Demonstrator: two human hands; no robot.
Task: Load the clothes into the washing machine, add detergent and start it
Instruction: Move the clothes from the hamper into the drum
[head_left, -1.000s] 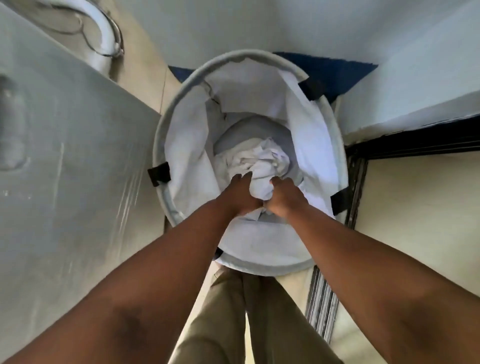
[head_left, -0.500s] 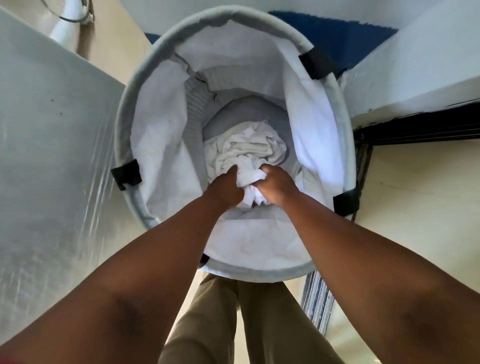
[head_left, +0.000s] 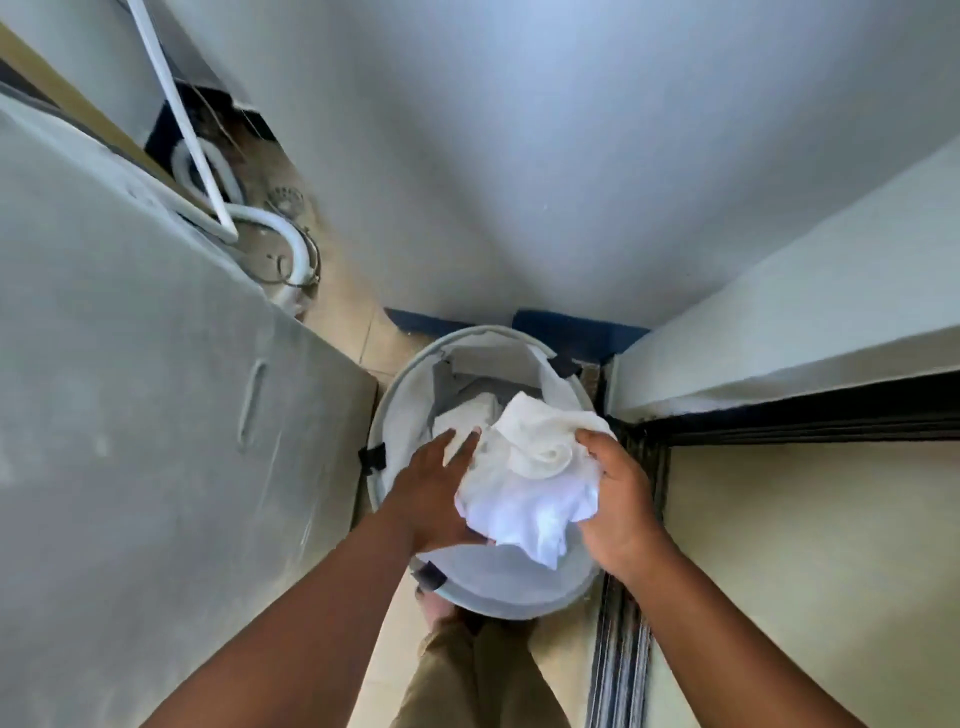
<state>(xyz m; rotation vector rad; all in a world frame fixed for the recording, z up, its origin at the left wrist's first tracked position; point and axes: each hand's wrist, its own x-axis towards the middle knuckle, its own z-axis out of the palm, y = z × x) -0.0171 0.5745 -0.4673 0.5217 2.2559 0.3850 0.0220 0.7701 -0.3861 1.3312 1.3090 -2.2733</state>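
Pale walls close in a narrow corner with a beige tiled floor, and a dark sliding-door track runs along the right. On the left stands the washing machine, its grey side panel filling that half of the view, with white hoses curled on the floor behind it. Just beside the machine, against the far wall, sits a round grey laundry basket with a white liner and small black tabs on its rim. Some white cloth lies at the bottom of it. Above the basket's opening, a crumpled bundle of white clothes is held between both hands; it is soft and wrinkled, with a twisted cream-white fold on top and a loose corner hanging below. The right hand curls its fingers around the bundle's right side, gripping it. The left hand lies flat with fingers extended, pressed against the bundle's left side and underside.
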